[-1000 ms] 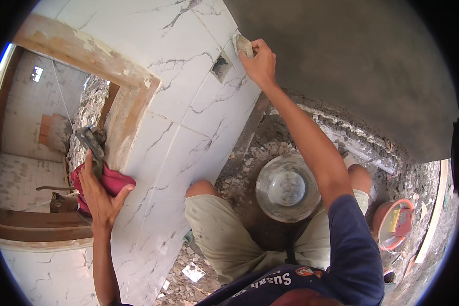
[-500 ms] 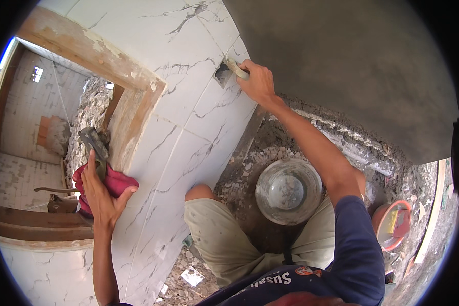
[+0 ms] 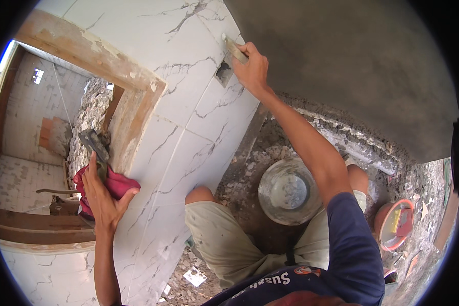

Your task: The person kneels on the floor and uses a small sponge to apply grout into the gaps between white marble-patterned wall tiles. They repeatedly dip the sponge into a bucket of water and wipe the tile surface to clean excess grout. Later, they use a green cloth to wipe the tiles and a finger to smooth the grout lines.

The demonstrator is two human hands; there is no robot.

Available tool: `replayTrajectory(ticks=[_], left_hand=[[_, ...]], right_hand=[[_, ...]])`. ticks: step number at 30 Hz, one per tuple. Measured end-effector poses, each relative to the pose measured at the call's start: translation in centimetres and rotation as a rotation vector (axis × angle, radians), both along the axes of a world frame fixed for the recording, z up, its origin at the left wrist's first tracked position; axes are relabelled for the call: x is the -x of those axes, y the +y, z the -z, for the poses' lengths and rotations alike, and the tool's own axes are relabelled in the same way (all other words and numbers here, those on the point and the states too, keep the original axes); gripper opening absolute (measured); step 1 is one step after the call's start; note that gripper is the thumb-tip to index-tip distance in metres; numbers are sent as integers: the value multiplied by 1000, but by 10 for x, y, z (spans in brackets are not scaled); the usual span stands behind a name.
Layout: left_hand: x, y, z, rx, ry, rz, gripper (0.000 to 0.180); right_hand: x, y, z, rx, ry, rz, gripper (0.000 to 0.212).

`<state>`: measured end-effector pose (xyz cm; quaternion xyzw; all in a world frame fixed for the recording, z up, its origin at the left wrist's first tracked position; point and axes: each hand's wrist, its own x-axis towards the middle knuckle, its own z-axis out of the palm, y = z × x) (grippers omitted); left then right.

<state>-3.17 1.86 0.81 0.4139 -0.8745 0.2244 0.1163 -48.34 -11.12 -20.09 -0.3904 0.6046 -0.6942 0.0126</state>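
Note:
My right hand (image 3: 252, 69) grips a small, flat, pale tan tool (image 3: 236, 51), whose exact kind I cannot make out. Its whitish tip rests at or just over the white marbled wall tile (image 3: 188, 92), near a joint. Just below the tool is a square cut-out (image 3: 223, 74) in the tiling. My left hand (image 3: 101, 199) lies over a dark red cloth (image 3: 120, 183) at the window opening, fingers stretched and thumb apart. Beyond its fingertips sits a dark, mortar-stained object (image 3: 94, 145), partly hidden.
A worn wooden frame (image 3: 137, 109) borders the opening at left. A grey plastered wall (image 3: 352, 66) rises at upper right. By my knees stands a mortar-smeared basin (image 3: 270, 196); an orange-red bucket (image 3: 382, 227) with yellow and red items is farther right. Rubble (image 3: 194, 260) covers the ground.
My right hand has shifted slightly up and left with the tan tool, from the upper edge of the cut-out to the tile above it. My left hand stays on the cloth.

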Motion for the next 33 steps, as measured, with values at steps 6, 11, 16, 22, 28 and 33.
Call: replayTrajectory(ticks=[6, 11, 16, 22, 28, 33], left_hand=[[-4, 0, 2, 10, 23, 9, 136], [-1, -3, 3, 7, 30, 43, 135], [-3, -5, 3, 7, 12, 27, 135], [-3, -3, 2, 14, 18, 37, 135], [-1, -2, 1, 26, 37, 39, 135], [4, -4, 6, 3, 42, 27, 135]], right_hand=[[14, 20, 17, -32, -222, -187, 31], [49, -3, 10, -205, -557, -94, 33], [48, -13, -14, -305, -440, -74, 39], [36, -15, -51, -322, -303, -69, 34], [63, -3, -24, -368, -384, -33, 35], [55, -23, -22, -412, -438, -14, 36]])
